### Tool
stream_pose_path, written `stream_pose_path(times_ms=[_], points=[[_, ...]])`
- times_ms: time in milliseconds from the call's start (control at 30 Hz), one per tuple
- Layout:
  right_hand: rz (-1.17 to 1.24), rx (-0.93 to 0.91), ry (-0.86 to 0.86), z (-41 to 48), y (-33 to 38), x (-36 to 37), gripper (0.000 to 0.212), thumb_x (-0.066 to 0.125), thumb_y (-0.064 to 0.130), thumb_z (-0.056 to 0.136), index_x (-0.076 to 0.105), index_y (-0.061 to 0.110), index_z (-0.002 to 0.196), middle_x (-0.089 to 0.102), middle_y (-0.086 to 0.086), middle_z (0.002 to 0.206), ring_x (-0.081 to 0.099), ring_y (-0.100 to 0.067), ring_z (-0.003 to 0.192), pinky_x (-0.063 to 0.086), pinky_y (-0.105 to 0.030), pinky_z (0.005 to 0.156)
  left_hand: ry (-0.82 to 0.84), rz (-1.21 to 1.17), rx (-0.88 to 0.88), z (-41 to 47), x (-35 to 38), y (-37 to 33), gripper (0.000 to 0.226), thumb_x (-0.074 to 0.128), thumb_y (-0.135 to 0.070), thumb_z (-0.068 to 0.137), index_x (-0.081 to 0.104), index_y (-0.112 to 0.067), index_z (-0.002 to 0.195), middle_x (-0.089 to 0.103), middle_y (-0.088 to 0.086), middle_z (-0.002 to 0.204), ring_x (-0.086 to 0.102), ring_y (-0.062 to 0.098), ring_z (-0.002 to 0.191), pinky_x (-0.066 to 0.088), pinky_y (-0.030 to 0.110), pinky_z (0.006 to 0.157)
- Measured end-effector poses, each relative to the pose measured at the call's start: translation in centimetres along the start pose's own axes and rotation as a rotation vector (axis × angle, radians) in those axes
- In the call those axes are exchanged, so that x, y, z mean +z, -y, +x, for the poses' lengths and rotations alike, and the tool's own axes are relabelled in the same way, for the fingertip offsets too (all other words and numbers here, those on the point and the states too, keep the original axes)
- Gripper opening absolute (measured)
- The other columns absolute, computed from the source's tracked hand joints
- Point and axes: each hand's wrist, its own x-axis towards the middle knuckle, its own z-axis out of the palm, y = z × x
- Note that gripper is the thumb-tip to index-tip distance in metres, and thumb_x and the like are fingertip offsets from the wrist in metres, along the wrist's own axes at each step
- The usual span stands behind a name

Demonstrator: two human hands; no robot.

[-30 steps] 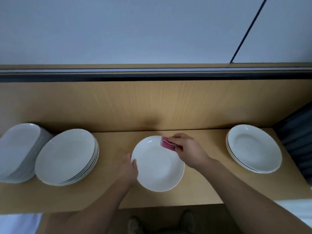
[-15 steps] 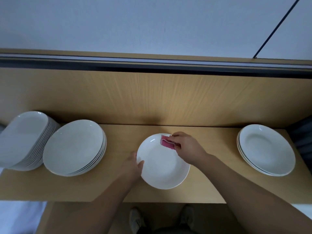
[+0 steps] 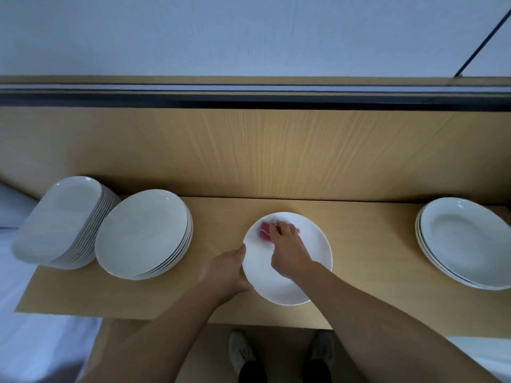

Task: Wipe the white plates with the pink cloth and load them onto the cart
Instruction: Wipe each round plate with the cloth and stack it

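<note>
So the pink cloth (image 3: 264, 231) is pinched in the right hand (image 3: 287, 252) and pressed onto the far side of a white plate (image 3: 312, 261), whose left rim is gripped by the left hand (image 3: 226, 272). The plate is sat on the wooden shelf (image 3: 221, 214). A leaning stack (image 3: 59, 219) and a second stack (image 3: 143, 233) are parked to its left, a smaller stack (image 3: 464, 241) well off right.

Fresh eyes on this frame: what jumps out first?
Centre frame, the right hand presses a crumpled pink cloth on a round white plate while the left hand grips its left rim. On the light wooden counter, a leaning stack of white plates and a stack of round white plates stand at the left, a short stack of deep white plates at the right.
</note>
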Motion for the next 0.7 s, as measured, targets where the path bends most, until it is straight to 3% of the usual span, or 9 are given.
stream_pose_path(times_ms=[100,200,333,467,567,700], points=[[-0.05,-0.08,0.073,-0.5,1.4,0.4,0.078,0.059,0.012,0.081,0.023,0.015,0.15,0.022,-0.006,0.152,0.014,-0.032,0.142,0.028,-0.042,0.113,-0.013,0.006,-0.002,0.1,0.1,0.3,0.071,0.066,-0.06,0.073,0.039,-0.032,0.133,0.061,-0.014,0.116,0.057,0.009,0.101,0.044,0.021,0.079],[-0.096,-0.2,0.104,-1.3,2.3,1.2,0.083,0.066,0.018,0.079,0.024,0.018,0.15,0.022,-0.003,0.152,0.012,-0.029,0.143,0.019,-0.041,0.116,-0.007,0.055,-0.011,0.3,0.3,0.6,0.09,0.067,-0.063,0.07,0.031,-0.03,0.145,0.059,-0.013,0.124,0.056,0.01,0.11,0.047,0.023,0.086],[-0.218,-0.397,0.179,-2.9,1.2,1.2,0.06,0.059,0.028,0.09,0.036,0.022,0.145,0.029,-0.002,0.153,0.015,-0.028,0.144,0.014,-0.045,0.119,0.019,0.091,-0.046,0.2,0.1,0.6,0.084,0.062,-0.066,0.073,0.035,-0.027,0.142,0.058,-0.01,0.127,0.056,0.011,0.11,0.05,0.028,0.089],[-0.317,-0.597,0.221,-4.6,-0.9,0.6,0.053,0.06,0.016,0.088,0.045,0.025,0.139,0.038,0.002,0.148,0.019,-0.024,0.141,0.016,-0.045,0.119,0.025,0.113,-0.041,0.0,-0.2,0.4,0.083,0.055,-0.072,0.072,0.031,-0.031,0.14,0.06,-0.011,0.12,0.057,0.011,0.102,0.055,0.03,0.081],[-0.334,-0.67,0.299,-5.1,-2.7,-0.2,0.045,0.055,0.016,0.088,0.051,0.029,0.131,0.043,0.01,0.143,0.023,-0.02,0.137,0.024,-0.042,0.115,0.037,0.143,-0.037,-0.1,-0.4,0.2,0.087,0.057,-0.071,0.072,0.026,-0.033,0.144,0.06,-0.012,0.12,0.057,0.01,0.1,0.055,0.029,0.077],[-0.266,-0.678,0.357,-4.9,-5.3,-1.0,0.018,0.054,0.017,0.093,0.065,0.028,0.103,0.058,0.014,0.119,0.041,-0.015,0.118,0.042,-0.038,0.099,0.037,0.195,-0.043,-0.2,-0.6,-0.1,0.081,0.061,-0.065,0.076,0.027,-0.032,0.142,0.06,-0.011,0.117,0.058,0.01,0.097,0.054,0.026,0.073]])
